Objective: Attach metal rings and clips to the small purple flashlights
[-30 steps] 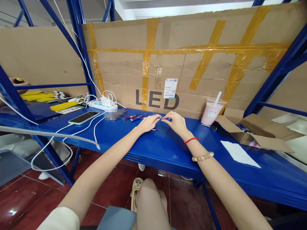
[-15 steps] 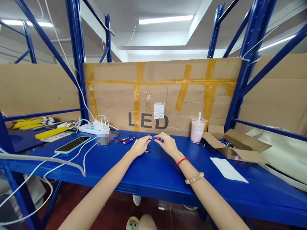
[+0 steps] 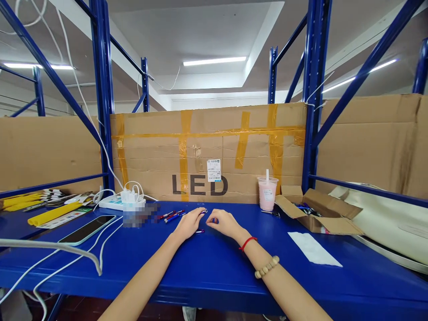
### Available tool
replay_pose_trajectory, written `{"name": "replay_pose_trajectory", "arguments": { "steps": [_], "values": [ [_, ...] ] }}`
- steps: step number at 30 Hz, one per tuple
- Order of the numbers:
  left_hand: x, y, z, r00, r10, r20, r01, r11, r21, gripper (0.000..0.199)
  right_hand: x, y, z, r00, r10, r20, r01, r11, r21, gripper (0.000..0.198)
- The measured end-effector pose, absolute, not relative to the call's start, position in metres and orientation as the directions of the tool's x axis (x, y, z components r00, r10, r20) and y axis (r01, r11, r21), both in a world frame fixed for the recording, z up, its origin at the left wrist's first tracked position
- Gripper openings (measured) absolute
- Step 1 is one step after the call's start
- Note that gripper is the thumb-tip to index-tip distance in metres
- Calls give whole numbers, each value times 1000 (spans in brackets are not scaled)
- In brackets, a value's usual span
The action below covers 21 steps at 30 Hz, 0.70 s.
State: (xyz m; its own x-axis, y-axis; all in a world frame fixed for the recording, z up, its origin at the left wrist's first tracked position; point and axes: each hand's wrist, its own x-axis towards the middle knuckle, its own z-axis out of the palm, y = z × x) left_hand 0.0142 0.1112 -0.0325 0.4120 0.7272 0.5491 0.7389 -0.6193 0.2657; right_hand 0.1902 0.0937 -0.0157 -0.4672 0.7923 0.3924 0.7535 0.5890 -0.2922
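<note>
My left hand (image 3: 189, 225) rests over the blue shelf top with its fingers closed on a small blue piece with a shiny metal ring (image 3: 205, 211); most of it is hidden by the fingers. Close by on the right, my right hand (image 3: 224, 223) is curled, thumb and fingertips pinched together; I cannot make out what is between them. Beneath my left hand, the end of a small purple-red stick (image 3: 200, 231) pokes out on the shelf. Several red and blue pen-like sticks (image 3: 174, 216) lie just left of my left hand.
A pink drink cup (image 3: 267, 194) with a straw and an opened carton (image 3: 321, 214) of small items stand at right, behind a white paper (image 3: 314, 248). A phone (image 3: 87, 230), white cables and a power strip (image 3: 110, 202) lie left. Taped cardboard (image 3: 207, 151) closes the back.
The view has tilted up and shifted slightly right. My right fingertips have drawn back from the ring and curled in, now lower than my left fingertips. The small piece stays in my left hand.
</note>
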Motion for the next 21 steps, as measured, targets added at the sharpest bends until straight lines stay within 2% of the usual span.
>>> {"name": "replay_pose_trajectory", "arguments": {
  "steps": [10, 16, 21],
  "values": [
    [13, 115, -34, 405, 729, 552, 753, -608, 251, 30, 192, 98, -20, -489, 805, 336, 764, 581, -281, 7],
    [12, 118, -36, 413, 704, 579, 738, -630, 240, 31, 193, 98, -21, -507, 823, 257, 753, 568, -332, 11],
    [12, 115, -35, 416, 710, 568, 736, -629, 249, 30, 192, 95, -20, -512, 818, 264, 747, 575, -334, 11]
  ]
}}
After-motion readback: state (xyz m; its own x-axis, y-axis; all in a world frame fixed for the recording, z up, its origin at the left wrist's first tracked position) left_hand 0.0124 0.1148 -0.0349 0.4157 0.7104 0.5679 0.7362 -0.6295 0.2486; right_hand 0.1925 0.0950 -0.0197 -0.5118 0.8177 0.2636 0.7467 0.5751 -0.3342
